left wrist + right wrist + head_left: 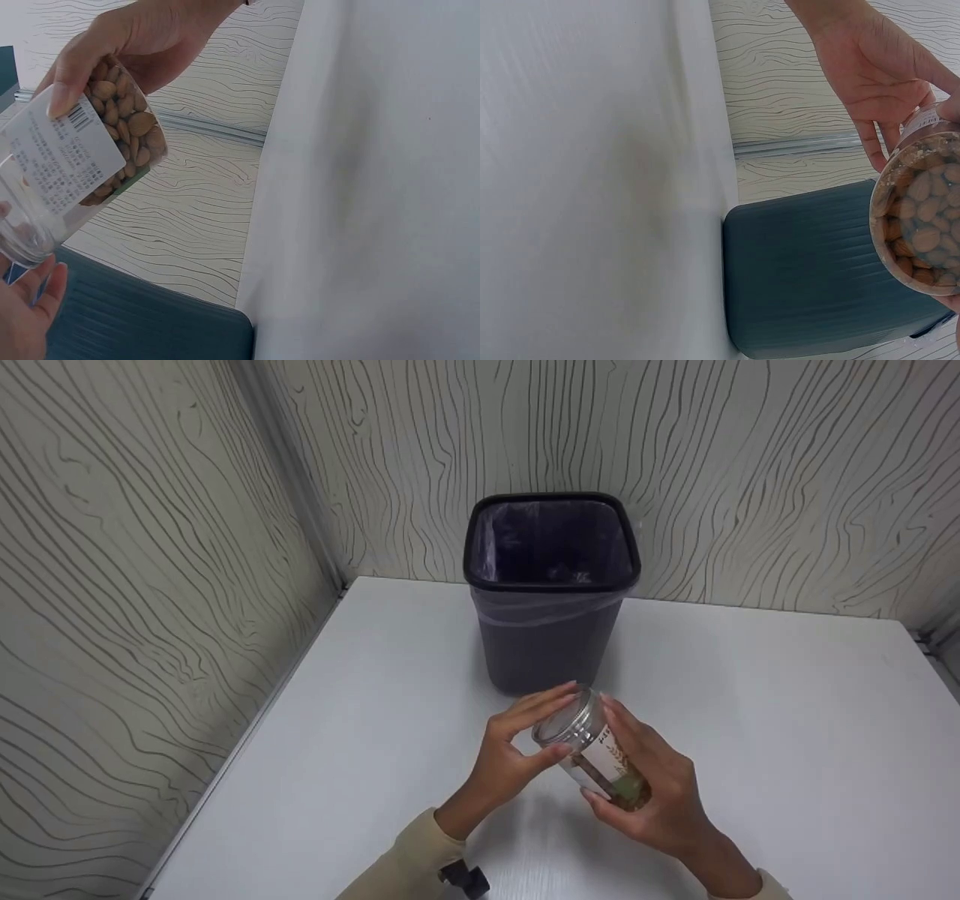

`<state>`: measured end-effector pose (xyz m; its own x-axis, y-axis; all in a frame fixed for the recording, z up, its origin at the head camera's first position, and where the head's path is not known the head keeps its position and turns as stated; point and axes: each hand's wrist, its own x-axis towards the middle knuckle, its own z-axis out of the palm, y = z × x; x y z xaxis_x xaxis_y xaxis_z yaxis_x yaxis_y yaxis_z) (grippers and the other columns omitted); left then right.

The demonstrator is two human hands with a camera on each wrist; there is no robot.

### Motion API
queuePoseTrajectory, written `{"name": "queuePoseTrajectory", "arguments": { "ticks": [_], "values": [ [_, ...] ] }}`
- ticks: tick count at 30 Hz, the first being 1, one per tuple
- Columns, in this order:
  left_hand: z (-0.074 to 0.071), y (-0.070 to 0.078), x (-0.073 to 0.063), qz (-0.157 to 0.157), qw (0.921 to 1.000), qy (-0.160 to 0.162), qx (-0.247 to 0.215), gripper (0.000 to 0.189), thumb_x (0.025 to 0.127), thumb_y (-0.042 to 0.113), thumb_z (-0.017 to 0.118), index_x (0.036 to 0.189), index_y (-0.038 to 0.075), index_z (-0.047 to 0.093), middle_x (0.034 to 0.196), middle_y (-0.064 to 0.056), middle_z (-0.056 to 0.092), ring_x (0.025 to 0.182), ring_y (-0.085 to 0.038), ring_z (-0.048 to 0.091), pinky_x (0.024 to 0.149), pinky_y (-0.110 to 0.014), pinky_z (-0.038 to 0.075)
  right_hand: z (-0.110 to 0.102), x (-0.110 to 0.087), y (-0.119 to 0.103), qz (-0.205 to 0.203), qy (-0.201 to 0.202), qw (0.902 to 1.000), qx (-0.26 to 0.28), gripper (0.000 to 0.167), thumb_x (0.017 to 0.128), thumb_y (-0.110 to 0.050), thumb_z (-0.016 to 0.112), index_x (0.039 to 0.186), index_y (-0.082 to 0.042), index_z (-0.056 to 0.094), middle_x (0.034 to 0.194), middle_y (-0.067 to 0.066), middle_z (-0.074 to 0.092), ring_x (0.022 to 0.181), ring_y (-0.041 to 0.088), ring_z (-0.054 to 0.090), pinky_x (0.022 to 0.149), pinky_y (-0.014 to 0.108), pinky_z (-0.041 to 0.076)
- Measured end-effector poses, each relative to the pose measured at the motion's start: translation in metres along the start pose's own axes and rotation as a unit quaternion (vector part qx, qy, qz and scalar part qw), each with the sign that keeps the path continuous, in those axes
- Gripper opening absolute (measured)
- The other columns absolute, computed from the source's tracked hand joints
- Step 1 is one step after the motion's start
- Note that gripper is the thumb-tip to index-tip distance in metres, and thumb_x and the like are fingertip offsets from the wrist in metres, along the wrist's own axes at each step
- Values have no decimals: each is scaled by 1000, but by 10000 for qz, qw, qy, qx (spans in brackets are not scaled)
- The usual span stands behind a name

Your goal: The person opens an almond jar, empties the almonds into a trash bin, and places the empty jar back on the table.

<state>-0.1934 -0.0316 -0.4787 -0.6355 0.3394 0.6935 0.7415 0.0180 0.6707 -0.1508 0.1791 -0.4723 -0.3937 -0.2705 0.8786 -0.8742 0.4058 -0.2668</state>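
A clear plastic jar [594,744] with a white label lies tilted above the white table [750,720], its mouth end pointing towards a dark bin [551,615]. Almonds fill its lower end [919,217]. My left hand [553,721] curls its fingers and thumb round the jar's mouth end. My right hand [626,761] grips the jar's body and base from the right. In the left wrist view the jar [67,165] shows its barcode label, with the right hand [135,37] above it. Whether a lid is on cannot be told.
The bin [817,270] stands at the back of the table, lined with a clear bag, against the wall with wavy lines [150,585]. Walls close off the left and back sides. A black wrist mount [465,877] sits by my left sleeve.
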Motion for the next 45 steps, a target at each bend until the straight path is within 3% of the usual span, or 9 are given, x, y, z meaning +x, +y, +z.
{"name": "queuePoseTrajectory", "arguments": {
  "ticks": [15, 23, 27, 45],
  "values": [
    [0, 0, 0, -80, 9999, -22, -85, 50, 92, 16, 75, 140, 8, 62, 148, -6, 56, 136, -25, 53, 110, -47, 43, 0, 3, -2, -46, 66, 10000, -1, 80, 82, -38, 82, 133, 17, 54, 135, 34, 57, 125, 26, 61, 103, 20, 45],
    [-1, -2, 0, -39, 9995, -126, -290, 51, 101, 38, 63, 141, 6, 60, 150, -8, 54, 138, -26, 51, 112, -48, 41, -1, 3, -1, 42, 57, 9999, 88, 84, 73, -30, 88, 133, 17, 54, 136, 34, 56, 127, 26, 60, 104, 21, 44],
    [1, -3, 0, 56, 9994, -111, -330, 54, 103, 42, 58, 142, 7, 59, 150, -8, 53, 139, -27, 50, 112, -49, 40, -1, 4, -3, -3, 74, 10000, 47, 81, 79, -35, 85, 133, 17, 54, 135, 34, 57, 126, 26, 60, 104, 21, 44],
    [4, 2, 1, 384, 9992, -29, -118, 47, 107, 33, 49, 143, 4, 57, 150, -11, 53, 139, -29, 49, 113, -48, 40, 0, 7, -8, -91, 122, 9999, 31, 79, 78, -32, 84, 132, 18, 54, 134, 36, 57, 123, 28, 62, 104, 20, 44]
  ]
}}
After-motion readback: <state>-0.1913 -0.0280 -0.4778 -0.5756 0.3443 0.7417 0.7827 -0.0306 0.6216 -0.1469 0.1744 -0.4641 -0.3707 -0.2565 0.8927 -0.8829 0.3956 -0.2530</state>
